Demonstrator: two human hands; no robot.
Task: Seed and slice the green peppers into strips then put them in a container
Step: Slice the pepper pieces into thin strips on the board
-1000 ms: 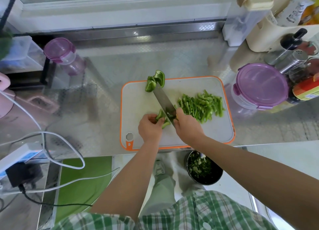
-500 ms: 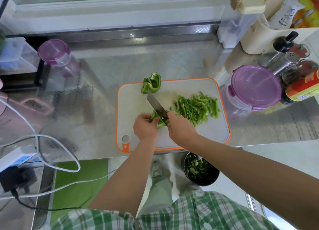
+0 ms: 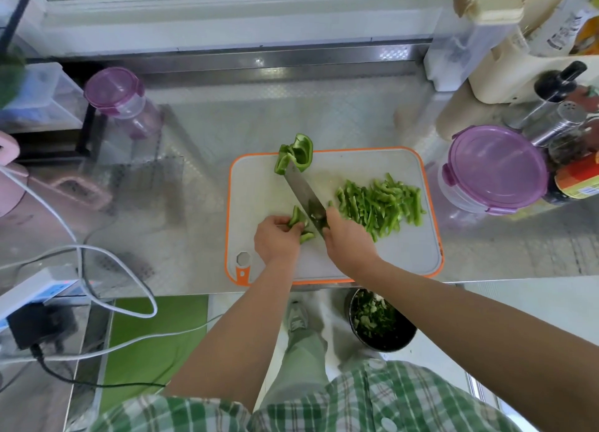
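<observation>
Near, below counter edge: dark bowl of green scraps. On cutting board: left hand, fingers curled down onto pepper piece. Right hand just right of it, fingers wrapped round handle of knife, blade angled far-left beside piece. Pile of strips right of blade. Pepper half at board's far edge. Purple-lidded container off board at right, lid on.

No text is legible; print on the white bottle is blurred.
</observation>
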